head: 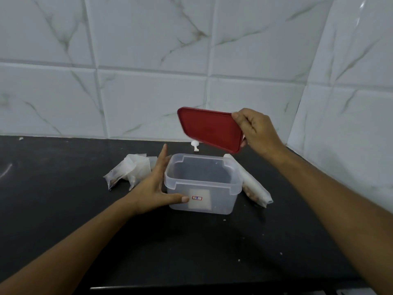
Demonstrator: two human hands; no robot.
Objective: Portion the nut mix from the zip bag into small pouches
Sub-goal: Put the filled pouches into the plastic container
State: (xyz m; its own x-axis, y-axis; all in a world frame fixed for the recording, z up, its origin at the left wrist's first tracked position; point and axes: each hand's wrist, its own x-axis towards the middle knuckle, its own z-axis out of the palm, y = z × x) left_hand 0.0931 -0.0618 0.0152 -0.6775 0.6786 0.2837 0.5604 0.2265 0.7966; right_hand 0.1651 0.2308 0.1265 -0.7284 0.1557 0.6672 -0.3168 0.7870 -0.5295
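L hand (156, 188): tub (221, 202); R hand (257, 130): lid (210, 127)

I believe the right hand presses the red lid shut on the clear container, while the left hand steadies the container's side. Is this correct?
Not quite. The head view shows the red lid is not on the clear container: the right hand holds it tilted in the air above the open container. The left hand does steady the container's side.
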